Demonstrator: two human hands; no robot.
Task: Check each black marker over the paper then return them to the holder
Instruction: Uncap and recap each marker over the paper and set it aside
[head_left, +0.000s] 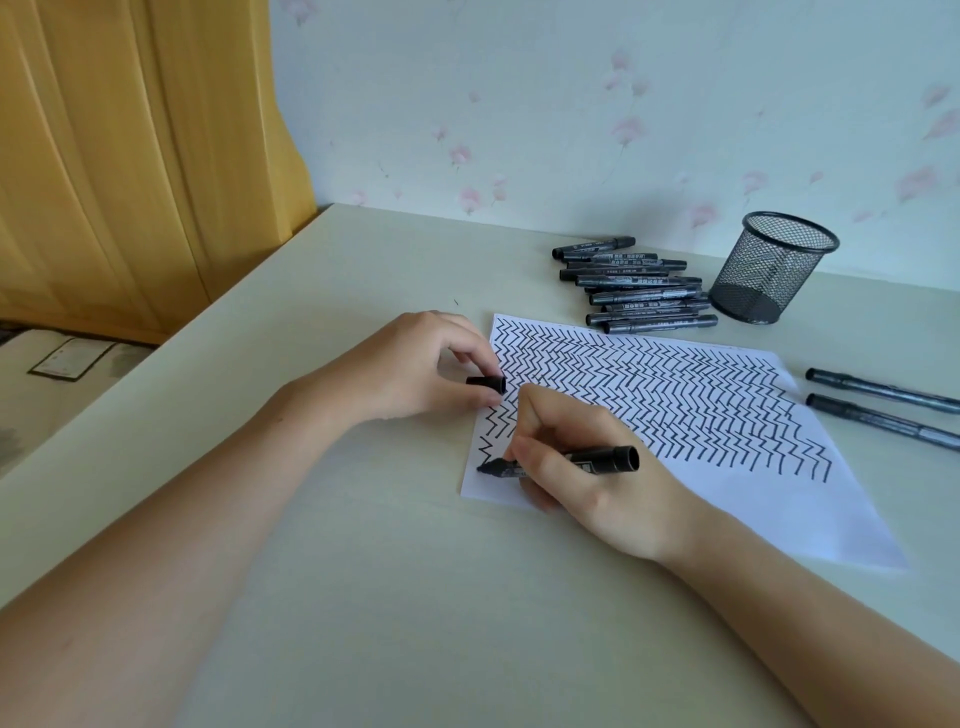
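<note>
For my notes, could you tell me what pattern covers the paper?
Rows of black zigzag lines cover the white paper, seen in the head view.

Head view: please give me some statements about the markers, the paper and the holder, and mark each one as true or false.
1. The right hand holds an uncapped marker with its tip on the paper. True.
2. The left hand is empty. False: it pinches a black cap at the paper's left edge.
3. The mesh holder is full of markers. False: no marker stands up out of it; a pile of markers lies on the table beside it.
4. Two markers lie on the table to the right of the paper. True.
5. The paper is blank. False: rows of black zigzag lines cover most of it.
</note>
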